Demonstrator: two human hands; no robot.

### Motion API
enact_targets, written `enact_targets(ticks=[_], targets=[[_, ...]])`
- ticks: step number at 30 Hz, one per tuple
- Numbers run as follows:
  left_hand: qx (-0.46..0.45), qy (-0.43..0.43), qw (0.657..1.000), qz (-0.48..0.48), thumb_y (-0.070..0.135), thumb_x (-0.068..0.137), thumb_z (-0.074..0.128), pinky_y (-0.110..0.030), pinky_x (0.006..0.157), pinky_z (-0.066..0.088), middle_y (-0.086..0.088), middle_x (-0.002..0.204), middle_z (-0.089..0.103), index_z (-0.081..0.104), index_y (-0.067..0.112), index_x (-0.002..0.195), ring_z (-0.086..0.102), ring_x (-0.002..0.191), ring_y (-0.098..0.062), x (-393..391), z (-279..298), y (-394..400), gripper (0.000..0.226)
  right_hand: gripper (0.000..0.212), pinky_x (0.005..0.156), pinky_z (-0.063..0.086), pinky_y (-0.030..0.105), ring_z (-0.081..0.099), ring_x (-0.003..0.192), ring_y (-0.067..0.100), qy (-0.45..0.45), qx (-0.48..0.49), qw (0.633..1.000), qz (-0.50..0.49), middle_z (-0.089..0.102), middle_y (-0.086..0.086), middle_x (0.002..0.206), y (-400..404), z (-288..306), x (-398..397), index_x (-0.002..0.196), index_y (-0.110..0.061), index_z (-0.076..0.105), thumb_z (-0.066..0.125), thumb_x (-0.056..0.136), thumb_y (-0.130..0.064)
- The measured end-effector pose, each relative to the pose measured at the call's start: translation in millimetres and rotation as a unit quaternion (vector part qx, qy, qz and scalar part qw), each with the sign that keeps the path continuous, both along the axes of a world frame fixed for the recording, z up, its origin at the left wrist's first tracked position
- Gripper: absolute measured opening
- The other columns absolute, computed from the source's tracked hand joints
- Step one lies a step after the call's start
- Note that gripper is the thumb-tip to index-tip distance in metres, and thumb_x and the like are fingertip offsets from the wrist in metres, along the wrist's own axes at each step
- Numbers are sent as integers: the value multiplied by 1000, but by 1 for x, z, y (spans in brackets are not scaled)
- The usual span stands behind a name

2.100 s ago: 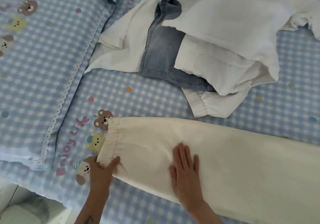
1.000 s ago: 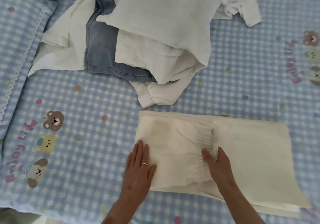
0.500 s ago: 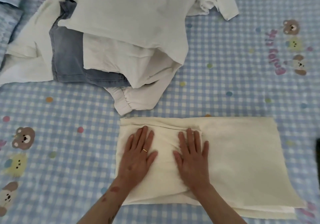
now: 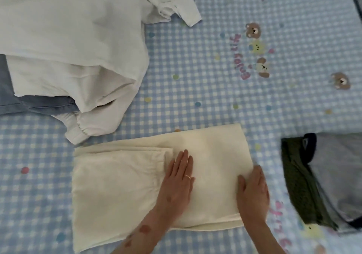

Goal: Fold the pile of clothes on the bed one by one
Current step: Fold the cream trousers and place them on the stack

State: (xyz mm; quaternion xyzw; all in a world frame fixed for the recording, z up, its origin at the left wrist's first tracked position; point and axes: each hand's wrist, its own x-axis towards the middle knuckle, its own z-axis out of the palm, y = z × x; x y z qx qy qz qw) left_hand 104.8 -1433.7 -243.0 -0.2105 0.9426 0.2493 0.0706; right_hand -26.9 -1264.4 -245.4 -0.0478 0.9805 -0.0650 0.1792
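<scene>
Cream trousers [image 4: 121,185] lie folded on the blue checked bed sheet [image 4: 195,67], the elastic waistband doubled over their middle. My left hand [image 4: 178,181] rests flat, palm down, on the centre of the trousers, fingers together and pointing away from me. My right hand [image 4: 252,191] lies palm down over the trousers' right edge, thumb on the cloth. The unfolded pile [image 4: 68,38] of white garments sits at the upper left, with a blue denim piece [image 4: 39,106] sticking out underneath and a white elastic cuff [image 4: 78,134] close to the trousers' top left corner.
A stack of folded clothes, dark green [image 4: 297,181] under grey [image 4: 337,165], lies at the right edge. Open sheet with bear prints [image 4: 252,30] stretches across the upper right. Bare sheet also lies left of the trousers.
The trousers were folded in half, leg end brought over. Both hands slid rightwards from the left part of the bundle; the right hand now reaches its right edge. The view shifted right, showing the folded stack.
</scene>
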Motion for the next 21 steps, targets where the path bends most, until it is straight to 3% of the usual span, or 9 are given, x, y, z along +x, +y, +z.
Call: enact_targets(ticks=[2, 5, 6, 9, 12, 16, 19, 21], targets=[[1, -7, 1000, 2, 16, 87, 63, -52, 108, 31, -23, 144, 38, 46, -3, 135, 37, 134, -37, -45, -4, -3, 54, 61, 100, 39, 44, 42, 130, 32, 0, 4, 999, 40, 40, 15, 146, 14, 4, -1, 146, -5, 30, 52, 94, -29], [10, -45, 998, -39, 19, 101, 36, -42, 119, 3, -19, 157, 11, 12, 3, 149, 7, 146, -32, -113, -11, -14, 56, 56, 82, 51, 45, 55, 114, 37, 2, -37, 995, 88, 56, 16, 131, 27, 6, 2, 138, -7, 47, 66, 86, -19], [17, -56, 997, -55, 21, 102, 31, -40, 119, 3, -16, 157, 12, 6, 7, 150, 8, 145, -30, -134, -13, -17, 56, 57, 79, 52, 45, 57, 108, 37, 9, -40, 995, 87, 59, 15, 125, 32, 6, 3, 137, -10, 50, 69, 84, -19], [51, -80, 991, -94, 23, 98, 42, -38, 109, 27, -13, 144, 35, 16, 13, 150, 34, 131, -30, -184, -13, -18, 58, 63, 77, 50, 39, 52, 107, 28, -36, -31, 998, 47, 52, 4, 125, 44, 9, 5, 146, -29, 31, 59, 90, -35], [168, -143, 971, -90, 21, 87, 62, -33, 94, 40, -5, 133, 49, 40, 19, 138, 48, 119, -26, -211, -7, -16, 55, 68, 76, 47, 33, 55, 106, 21, -92, -67, 993, 14, 43, -4, 128, 59, 10, 10, 147, -43, 7, 49, 93, -43], [255, -152, 949, -109, 21, 82, 65, -21, 72, 38, 4, 113, 56, 55, 19, 120, 54, 103, -18, -218, 9, -33, 39, 73, 86, 43, 24, 53, 117, 14, -126, -220, 963, -93, 47, -6, 142, 57, 31, 10, 147, -41, 19, 63, 89, -30], [311, -94, 943, -73, 13, 80, 67, -26, 70, 45, 11, 89, 59, 60, 23, 96, 56, 86, -12, -200, 29, -63, 20, 69, 80, 38, 8, 50, 104, -7, -101, -285, 946, -118, 56, -17, 128, 39, 59, 17, 139, -45, 36, 71, 81, -30], [357, -58, 932, -42, 1, 79, 65, -32, 73, 48, 8, 79, 61, 61, 23, 83, 57, 77, -10, -174, 42, -91, 23, 64, 76, 35, -3, 50, 94, -22, -71, -337, 936, -76, 58, -28, 114, 19, 79, 29, 129, -45, 46, 76, 77, -24]])
